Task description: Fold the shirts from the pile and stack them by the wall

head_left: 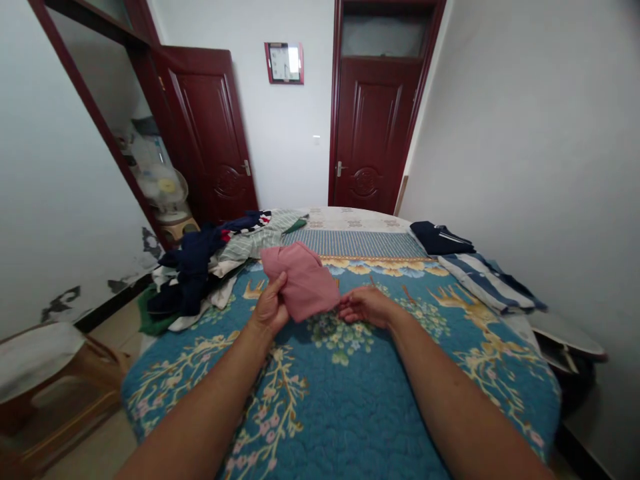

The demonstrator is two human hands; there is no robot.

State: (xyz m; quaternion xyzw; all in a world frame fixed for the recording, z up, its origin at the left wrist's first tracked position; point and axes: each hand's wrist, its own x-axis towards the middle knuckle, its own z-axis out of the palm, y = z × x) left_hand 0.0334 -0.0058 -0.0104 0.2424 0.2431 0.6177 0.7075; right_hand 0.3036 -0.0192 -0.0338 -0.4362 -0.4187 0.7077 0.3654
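Observation:
A pink piece of clothing (310, 283), folded into a small bundle, is held up over the middle of the table. My left hand (273, 303) grips its left side, thumb on top. At its lower right corner, the fingers of my right hand (367, 307) are curled and pinch the edge. What kind of garment it is does not show. Beneath lies a teal quilted cover (345, 413) with flowers and deer.
A loose heap of clothes (200, 267) lies at the table's left. Folded dark clothing (443, 238) and a folded striped garment (493, 283) lie at the right edge. A wooden stool (65, 373) stands at left, a fan (165, 190) beyond the doorway.

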